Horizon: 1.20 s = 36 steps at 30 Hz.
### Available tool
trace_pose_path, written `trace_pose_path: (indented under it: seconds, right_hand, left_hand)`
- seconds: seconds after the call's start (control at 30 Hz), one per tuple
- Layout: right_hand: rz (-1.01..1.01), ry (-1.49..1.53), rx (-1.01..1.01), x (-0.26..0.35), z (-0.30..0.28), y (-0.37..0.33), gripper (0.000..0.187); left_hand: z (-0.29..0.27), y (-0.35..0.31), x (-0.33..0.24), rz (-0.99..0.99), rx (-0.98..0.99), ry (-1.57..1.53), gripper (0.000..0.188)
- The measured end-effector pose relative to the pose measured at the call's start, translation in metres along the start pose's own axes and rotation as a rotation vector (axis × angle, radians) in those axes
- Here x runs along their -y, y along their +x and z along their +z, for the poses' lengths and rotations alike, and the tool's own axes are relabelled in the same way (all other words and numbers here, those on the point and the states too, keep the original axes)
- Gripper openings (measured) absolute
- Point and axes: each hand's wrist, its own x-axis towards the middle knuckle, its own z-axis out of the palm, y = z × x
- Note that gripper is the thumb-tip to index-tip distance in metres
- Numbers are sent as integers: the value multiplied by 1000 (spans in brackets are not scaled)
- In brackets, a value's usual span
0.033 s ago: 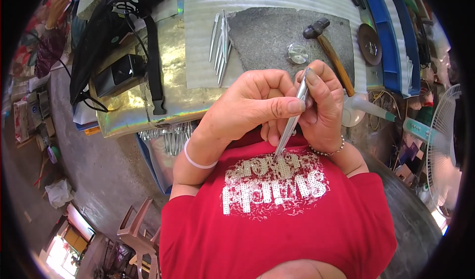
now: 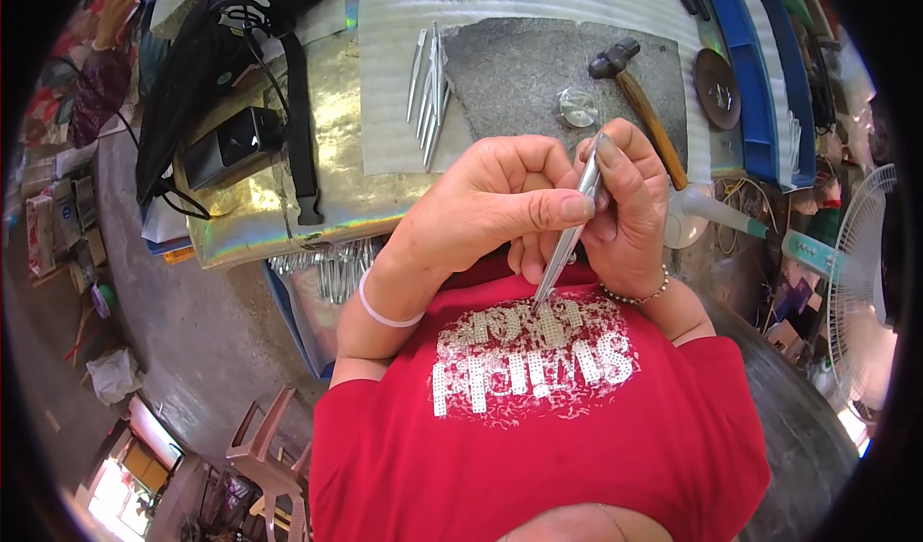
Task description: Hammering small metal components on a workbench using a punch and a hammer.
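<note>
Close to my red shirt, both hands hold one pair of slim silver tweezers (image 2: 555, 263), tilted with the narrow tip pointing down. My left hand (image 2: 495, 196) is closed on it, the thumb pressed along its upper side and the other fingers curled. The fingers of my right hand (image 2: 630, 206) pinch its upper end. Beyond my hands, a hammer (image 2: 652, 124) with a wooden handle rests on a grey stone slab (image 2: 529, 61). A clear round disc (image 2: 578, 108) lies beside the hammer. Several similar metal pieces (image 2: 430, 100) lie left of the slab on a white foam mat (image 2: 389, 143).
A blue tray (image 2: 761, 129) and a brown disc (image 2: 716, 88) are at the right. A fan (image 2: 856, 283) stands farther right. A black box (image 2: 236, 143) and strap (image 2: 301, 138) lie left. Below the table edge sit many metal pieces (image 2: 332, 265). Another person's hand (image 2: 120, 4) shows far left.
</note>
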Motion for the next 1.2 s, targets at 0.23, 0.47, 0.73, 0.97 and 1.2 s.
trace_pose_path:
  seconds: [0.23, 0.47, 0.73, 0.97, 1.2]
  right_hand:
    - [-126, -5, -66, 6, -1, 3, 13]
    - [-153, 25, -83, 9, -2, 8, 14]
    - [-166, 41, -81, 8, -4, 11, 13]
    - [-251, -8, -74, 3, -9, 9, 13]
    - [-265, -16, -79, 4, -14, 9, 14]
  left_hand:
    - [0, 18, -7, 9, 109, 5, 20]
    - [0, 28, -12, -4, 133, -21, 21]
    - [-3, 31, -12, -6, 129, -8, 22]
    - [-2, 32, -18, -23, 178, 43, 21]
    - [3, 35, -20, -65, 104, 100, 17]
